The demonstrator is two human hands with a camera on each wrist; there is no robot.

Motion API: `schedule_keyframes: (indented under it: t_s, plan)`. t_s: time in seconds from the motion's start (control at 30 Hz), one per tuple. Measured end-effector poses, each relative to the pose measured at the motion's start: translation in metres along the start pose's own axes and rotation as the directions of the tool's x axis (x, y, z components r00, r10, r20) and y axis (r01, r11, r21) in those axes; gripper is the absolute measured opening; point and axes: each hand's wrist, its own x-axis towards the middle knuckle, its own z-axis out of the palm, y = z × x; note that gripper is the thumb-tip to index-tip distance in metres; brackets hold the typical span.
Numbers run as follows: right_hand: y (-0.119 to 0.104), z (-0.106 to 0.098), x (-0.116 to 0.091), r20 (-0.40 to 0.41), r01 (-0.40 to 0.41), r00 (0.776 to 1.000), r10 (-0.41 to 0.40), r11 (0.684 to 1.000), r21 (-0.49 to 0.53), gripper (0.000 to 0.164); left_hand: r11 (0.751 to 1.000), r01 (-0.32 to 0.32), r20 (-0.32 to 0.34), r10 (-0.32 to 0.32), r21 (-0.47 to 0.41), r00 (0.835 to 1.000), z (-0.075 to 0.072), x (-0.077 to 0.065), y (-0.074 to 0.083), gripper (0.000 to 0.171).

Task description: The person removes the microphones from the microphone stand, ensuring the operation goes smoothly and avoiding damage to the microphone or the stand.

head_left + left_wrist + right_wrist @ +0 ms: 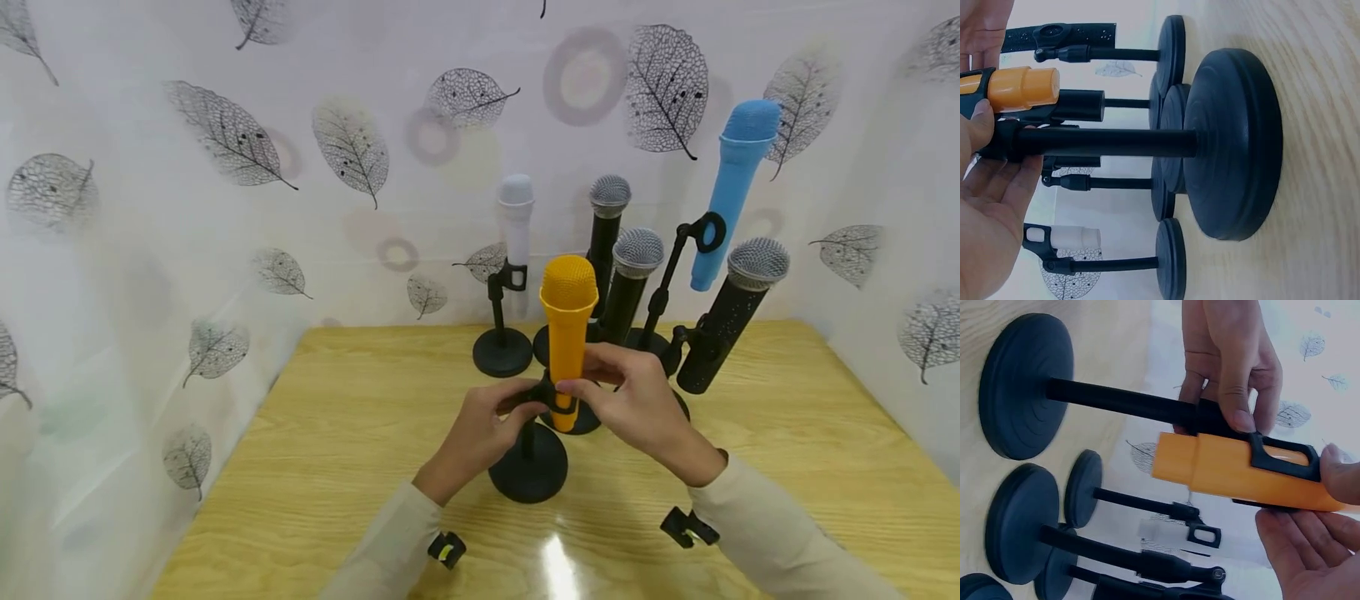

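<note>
An orange microphone (pixel 567 333) stands nearly upright in the clip of a black microphone stand (pixel 528 465) at the table's middle. My left hand (pixel 480 429) pinches the top of that stand, just under the clip; the left wrist view shows thumb and fingers around the joint (pixel 1007 139). With thumb and fingers on either side, my right hand (pixel 637 400) holds the orange microphone at the clip (pixel 1285 459). The microphone's lower end pokes out below the clip in both wrist views.
Behind stand a white microphone (pixel 516 221), a blue microphone (pixel 735 192) and several black ones with silver heads, such as the speckled one (pixel 727 321), all on black stands. The wooden table (pixel 360 417) meets a leaf-patterned cloth (pixel 300 125) at the back and sides.
</note>
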Motion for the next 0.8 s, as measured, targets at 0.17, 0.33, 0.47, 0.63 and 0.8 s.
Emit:
schedule_keyframes:
  t_s: [0.17,0.33,0.47,0.63,0.8]
  plan:
    - [-0.002,0.002,0.000,-0.022,0.020,1.000,-0.021,0.999,-0.024,0.033,1.000,0.002,0.028,-0.002,0.015,1.000,-0.001,-0.001,-0.001,0.025]
    - [-0.007,-0.001,0.005,-0.029,0.029,0.999,-0.030,0.999,-0.022,0.035,1.000,-0.023,0.025,0.023,0.012,0.999,-0.001,-0.001,-0.002,0.024]
    - [-0.011,-0.006,0.008,-0.010,-0.010,1.000,0.010,1.000,-0.009,0.036,0.999,-0.039,0.019,0.039,0.010,0.999,-0.001,0.000,-0.003,0.024]
    - [-0.007,-0.007,0.003,0.027,-0.074,0.997,0.074,0.997,0.029,0.040,0.999,-0.047,0.001,0.047,0.001,0.999,0.002,0.000,-0.005,0.026]
    - [0.000,-0.004,-0.003,0.007,-0.055,0.998,0.055,0.998,0.038,0.040,0.999,-0.048,-0.010,0.048,-0.019,0.999,0.005,0.001,-0.004,0.026]
